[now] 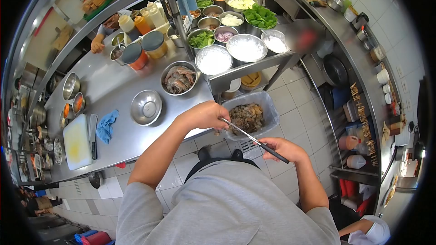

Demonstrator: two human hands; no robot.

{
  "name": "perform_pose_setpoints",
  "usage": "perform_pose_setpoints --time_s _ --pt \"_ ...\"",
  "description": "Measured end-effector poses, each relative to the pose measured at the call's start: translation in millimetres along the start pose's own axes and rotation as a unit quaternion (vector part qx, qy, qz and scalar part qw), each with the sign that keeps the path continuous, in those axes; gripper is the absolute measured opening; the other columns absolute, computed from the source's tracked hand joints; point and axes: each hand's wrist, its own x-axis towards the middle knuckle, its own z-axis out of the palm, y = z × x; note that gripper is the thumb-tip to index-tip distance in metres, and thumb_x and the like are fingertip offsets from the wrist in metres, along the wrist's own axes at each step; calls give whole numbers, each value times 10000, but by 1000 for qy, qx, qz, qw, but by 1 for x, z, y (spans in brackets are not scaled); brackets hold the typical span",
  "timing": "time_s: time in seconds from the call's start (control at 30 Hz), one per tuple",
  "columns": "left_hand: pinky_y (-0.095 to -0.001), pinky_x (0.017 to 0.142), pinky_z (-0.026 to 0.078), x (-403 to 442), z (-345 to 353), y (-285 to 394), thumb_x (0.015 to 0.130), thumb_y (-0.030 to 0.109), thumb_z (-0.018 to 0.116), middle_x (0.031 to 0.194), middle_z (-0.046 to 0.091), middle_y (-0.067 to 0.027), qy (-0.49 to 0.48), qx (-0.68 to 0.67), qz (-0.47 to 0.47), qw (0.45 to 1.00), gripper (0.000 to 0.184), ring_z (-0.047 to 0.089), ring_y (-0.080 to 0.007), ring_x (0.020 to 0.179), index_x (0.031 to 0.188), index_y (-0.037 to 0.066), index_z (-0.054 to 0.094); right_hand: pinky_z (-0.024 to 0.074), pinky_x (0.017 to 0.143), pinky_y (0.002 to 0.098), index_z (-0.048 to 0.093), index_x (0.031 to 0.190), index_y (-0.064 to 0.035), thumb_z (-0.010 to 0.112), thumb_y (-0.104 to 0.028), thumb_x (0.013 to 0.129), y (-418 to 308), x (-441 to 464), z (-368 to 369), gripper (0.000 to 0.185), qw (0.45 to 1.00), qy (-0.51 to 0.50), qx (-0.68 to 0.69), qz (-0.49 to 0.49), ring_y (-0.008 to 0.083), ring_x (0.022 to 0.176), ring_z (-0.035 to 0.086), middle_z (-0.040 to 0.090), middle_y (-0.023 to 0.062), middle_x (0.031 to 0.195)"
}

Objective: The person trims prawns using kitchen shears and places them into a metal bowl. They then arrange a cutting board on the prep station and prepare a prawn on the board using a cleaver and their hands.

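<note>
A long metal tool with a black handle spans between my hands. My right hand is closed round the handle. At the other end, my left hand has its fingers closed on the metal part near the tip; anything else in those fingers is too small to make out. Below and beyond the tool stands a lined bin with brownish shellfish scraps. A bowl of raw shrimp and an empty steel bowl stand on the counter, beyond my left forearm.
The steel counter holds a blue cloth, a knife and a white cutting board. Bowls of vegetables and white powder fill the shelf ahead. Another person's hand is across the counter; a co-worker's arm is lower right.
</note>
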Motion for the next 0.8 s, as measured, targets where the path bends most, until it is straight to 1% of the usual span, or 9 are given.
perform_pose_setpoints --time_s 0.17,0.27,0.4,0.47,0.5,0.57,0.63,0.7,0.8 --pt "-390 700 542 -2 2 -1 826 247 755 818 753 -96 18 129 -10 991 223 724 -249 748 972 79 762 373 499 223 577 1381 -73 818 -239 873 -15 -4 8 586 999 21 -21 21 39 573 468 625 -43 808" --pt "-423 725 536 -1 7 -11 810 267 755 826 749 -108 29 135 1 990 245 710 -290 776 973 84 764 380 491 223 594 1360 -68 832 -244 857 -26 -5 13 584 997 41 -48 33 38 560 479 628 -43 783" --pt "-384 709 547 -7 7 -20 814 233 759 835 753 -108 42 172 23 984 234 723 -252 761 985 73 760 403 492 222 596 1353 -68 828 -192 856 -23 -5 12 562 999 -8 -38 6 45 562 496 622 -39 769" --pt "-330 689 555 -15 3 -24 846 160 762 829 758 -102 36 -43 -23 998 194 736 -196 772 997 37 754 411 493 224 587 1358 -68 811 -159 865 -12 0 16 549 999 14 10 -41 48 558 499 611 -38 758" --pt "-330 689 555 -20 1 -29 846 160 762 829 758 -102 34 -42 -23 998 194 736 -196 772 997 37 754 418 493 225 578 1363 -69 795 -126 875 -6 2 19 538 994 38 60 -88 51 554 502 599 -36 747" --pt "-277 732 578 -32 -5 -44 895 53 732 882 756 -90 47 -252 -21 966 176 735 -144 813 1062 -2 736 419 485 223 571 1366 -71 779 -109 882 -3 12 30 528 987 89 78 -110 53 546 508 588 -35 736" --pt "-286 737 582 -45 -8 -60 897 39 728 912 752 -103 77 -294 -17 952 172 734 -159 819 1062 -11 731 413 459 212 561 1367 -78 753 -91 896 7 31 41 508 971 159 113 -140 57 525 519 570 -30 714" --pt "-301 778 581 -58 -8 -83 918 57 710 935 736 -111 137 -360 26 923 182 728 -183 844 1083 -21 709 412 454 211 563 1365 -78 749 -92 899 21 47 49 502 969 171 124 -126 60 526 526 573 -27 714" --pt "-317 819 576 -69 -16 -114 949 98 686 914 724 -96 241 -409 12 880 197 719 -184 875 1107 -19 683 417 453 212 572 1355 -70 749 -98 902 31 66 62 487 970 179 125 -108 65 527 534 581 -15 714"
